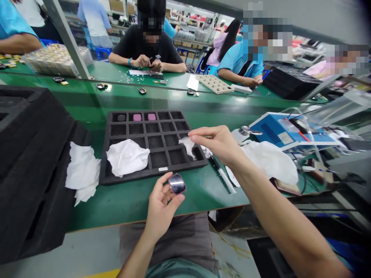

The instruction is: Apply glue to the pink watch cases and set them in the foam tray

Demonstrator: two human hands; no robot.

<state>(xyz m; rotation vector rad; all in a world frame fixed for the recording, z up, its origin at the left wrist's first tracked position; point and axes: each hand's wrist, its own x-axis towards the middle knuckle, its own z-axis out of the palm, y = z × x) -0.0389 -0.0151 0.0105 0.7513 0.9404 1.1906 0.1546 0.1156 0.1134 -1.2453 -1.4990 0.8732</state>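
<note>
My left hand (160, 210) holds a small watch face (177, 183) by its edges, in front of the tray. Its glossy dark surface is tilted up and has a purplish rim. My right hand (222, 144) pinches a small white cloth (188, 146) between thumb and fingers, and the cloth hangs over the right front cells of the black foam tray (185, 166). In the tray's back row lie a black piece (121, 117) and two purple pieces (137, 117). A crumpled white cloth (127, 157) covers several cells at the left front.
Stacked black foam trays (31, 166) stand at left, beside another white cloth (82, 172). On the right are a black-and-white pen-like tool (222, 173), a white bag (269, 160) and a blue device (278, 131). Small watch parts (142, 91) line the belt; co-workers sit across.
</note>
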